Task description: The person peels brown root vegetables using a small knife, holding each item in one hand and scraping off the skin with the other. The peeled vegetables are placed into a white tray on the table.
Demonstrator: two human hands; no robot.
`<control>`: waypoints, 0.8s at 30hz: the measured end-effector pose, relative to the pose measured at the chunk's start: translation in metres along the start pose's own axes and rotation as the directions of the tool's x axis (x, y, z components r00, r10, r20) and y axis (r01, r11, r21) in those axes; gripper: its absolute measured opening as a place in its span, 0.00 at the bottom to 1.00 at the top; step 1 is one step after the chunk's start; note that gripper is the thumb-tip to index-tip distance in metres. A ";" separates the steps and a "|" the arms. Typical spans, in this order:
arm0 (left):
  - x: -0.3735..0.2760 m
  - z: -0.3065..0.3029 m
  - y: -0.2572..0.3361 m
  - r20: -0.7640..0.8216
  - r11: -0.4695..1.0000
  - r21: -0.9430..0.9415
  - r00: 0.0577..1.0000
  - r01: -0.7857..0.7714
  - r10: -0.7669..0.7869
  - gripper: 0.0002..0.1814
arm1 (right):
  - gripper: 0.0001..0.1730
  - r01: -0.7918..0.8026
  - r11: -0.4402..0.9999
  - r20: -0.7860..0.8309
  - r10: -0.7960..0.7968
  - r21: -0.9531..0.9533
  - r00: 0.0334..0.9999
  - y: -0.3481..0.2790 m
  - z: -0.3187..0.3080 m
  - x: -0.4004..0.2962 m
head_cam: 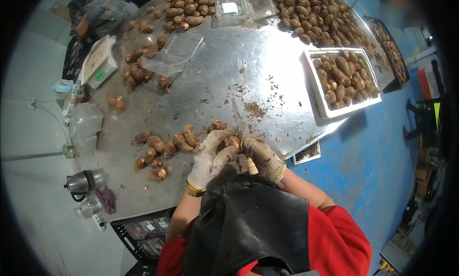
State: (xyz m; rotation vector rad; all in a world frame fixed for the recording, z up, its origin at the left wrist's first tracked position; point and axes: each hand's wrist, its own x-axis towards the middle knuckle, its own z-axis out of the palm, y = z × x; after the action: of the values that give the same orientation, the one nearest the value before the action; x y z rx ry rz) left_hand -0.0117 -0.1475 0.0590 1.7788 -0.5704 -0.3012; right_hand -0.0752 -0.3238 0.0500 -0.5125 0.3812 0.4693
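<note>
My left hand [211, 157], in a dirty white knit glove, grips a brown taro corm [231, 142] whose cut face shows orange. In my gloved right hand [263, 154] is a knife; its pale handle [252, 166] sticks out below the fist and its blade [237, 112] points away across the table. Both hands are close together at the table's near edge, above a black apron [251, 225]. Just beyond my left fingers lies another taro [218, 125]. Several trimmed taros [156, 144] are spread on the metal to the left.
A white foam box [322, 109] of taros stands at the right of the metal table [222, 78]. Large heaps [315, 14] lie at the back. Left are a scale [98, 62], clear clamshells [172, 53] and a kettle [77, 182]. Another person's gloved hand [96, 12] holds clear plastic at upper left.
</note>
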 end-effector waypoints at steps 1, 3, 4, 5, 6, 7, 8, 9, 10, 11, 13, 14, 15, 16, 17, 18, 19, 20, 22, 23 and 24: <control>-0.001 0.000 -0.001 -0.005 0.999 -0.033 0.999 0.036 -0.036 0.19 | 0.23 0.013 1.000 0.036 -0.013 -0.006 0.999 0.002 -0.001 0.001; -0.002 0.003 0.004 -0.016 0.989 -0.099 0.994 0.109 -0.111 0.17 | 0.24 0.021 0.997 -0.042 -0.024 -0.079 0.999 0.003 0.004 -0.001; -0.002 0.005 0.007 -0.043 0.976 -0.161 0.987 0.146 -0.155 0.16 | 0.24 0.045 0.987 -0.043 -0.053 -0.156 0.998 -0.001 0.011 -0.004; -0.003 0.009 0.009 -0.068 0.958 -0.222 0.977 0.181 -0.200 0.15 | 0.24 0.069 0.970 -0.041 -0.081 -0.232 0.996 -0.003 0.015 -0.005; -0.004 0.013 0.011 -0.089 0.935 -0.283 0.965 0.214 -0.247 0.13 | 0.24 0.040 0.982 -0.059 -0.052 -0.185 0.997 -0.002 0.014 -0.004; -0.005 0.016 0.011 -0.107 0.920 -0.328 0.960 0.213 -0.260 0.12 | 0.25 0.011 0.990 -0.076 -0.021 -0.138 0.997 -0.001 0.012 -0.002; -0.006 0.020 0.011 -0.126 0.904 -0.372 0.953 0.211 -0.274 0.11 | 0.25 -0.018 0.996 -0.090 0.010 -0.090 0.996 0.001 0.010 0.001; -0.006 0.022 0.011 -0.140 0.885 -0.417 0.948 0.207 -0.287 0.10 | 0.25 -0.014 0.990 -0.065 0.005 -0.138 0.998 0.005 0.006 0.002; -0.008 0.016 0.006 -0.104 0.861 -0.378 0.908 0.341 -0.406 0.10 | 0.26 -0.009 0.982 -0.039 0.002 -0.186 0.999 0.011 0.002 0.004; -0.011 0.020 -0.004 -0.155 0.846 -0.437 0.901 0.305 -0.405 0.10 | 0.26 -0.003 0.972 -0.014 0.000 -0.234 1.000 0.015 0.000 0.005; -0.014 0.028 -0.013 -0.256 0.809 -0.545 0.875 0.219 -0.410 0.10 | 0.27 0.016 0.973 -0.047 -0.028 -0.232 0.998 0.013 0.011 0.002; -0.015 0.028 -0.014 -0.277 0.825 -0.489 0.846 0.284 -0.456 0.10 | 0.27 0.006 0.990 -0.039 -0.012 -0.144 0.999 0.018 0.004 0.005; -0.012 0.026 -0.015 -0.242 0.808 -0.515 0.856 0.285 -0.456 0.11 | 0.27 -0.005 0.998 -0.028 0.003 -0.055 1.000 0.020 -0.001 0.007; -0.010 0.021 -0.017 -0.206 0.791 -0.541 0.866 0.286 -0.455 0.11 | 0.26 -0.023 0.988 0.024 0.027 -0.152 0.999 0.017 -0.005 0.010; -0.010 0.017 -0.019 -0.170 0.772 -0.566 0.876 0.288 -0.452 0.11 | 0.25 -0.031 0.991 -0.007 0.030 -0.128 1.000 0.017 -0.005 0.009; -0.011 0.012 -0.021 -0.189 0.812 -0.470 0.859 0.347 -0.476 0.16 | 0.25 -0.038 0.994 -0.037 0.034 -0.105 0.999 0.013 0.004 0.005; -0.011 0.008 -0.021 -0.143 0.807 -0.506 0.892 0.306 -0.428 0.17 | 0.25 -0.040 0.996 -0.065 0.035 -0.081 0.997 0.008 0.015 0.001; -0.009 0.004 -0.019 -0.099 0.797 -0.541 0.921 0.267 -0.376 0.17 | 0.27 -0.057 0.997 -0.115 0.051 -0.053 0.992 0.001 0.029 -0.002; -0.010 -0.002 -0.024 -0.030 0.815 -0.561 0.980 0.146 -0.196 0.18 | 0.26 -0.048 0.997 -0.091 0.042 -0.060 0.995 0.004 0.020 0.000; -0.011 -0.002 -0.022 -0.013 0.915 -0.383 0.990 0.125 -0.140 0.16 | 0.26 -0.043 0.997 -0.078 0.038 -0.064 0.996 0.005 0.014 0.001; -0.009 -0.003 -0.008 0.010 0.978 -0.189 0.996 0.090 -0.089 0.14 | 0.25 -0.068 0.995 -0.075 0.062 -0.073 0.995 0.007 0.008 0.002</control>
State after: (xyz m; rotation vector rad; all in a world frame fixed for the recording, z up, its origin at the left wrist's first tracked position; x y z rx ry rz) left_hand -0.0160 -0.1386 0.0515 1.6225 -0.4480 -0.4060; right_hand -0.0748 -0.3133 0.0530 -0.5933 0.4526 0.5304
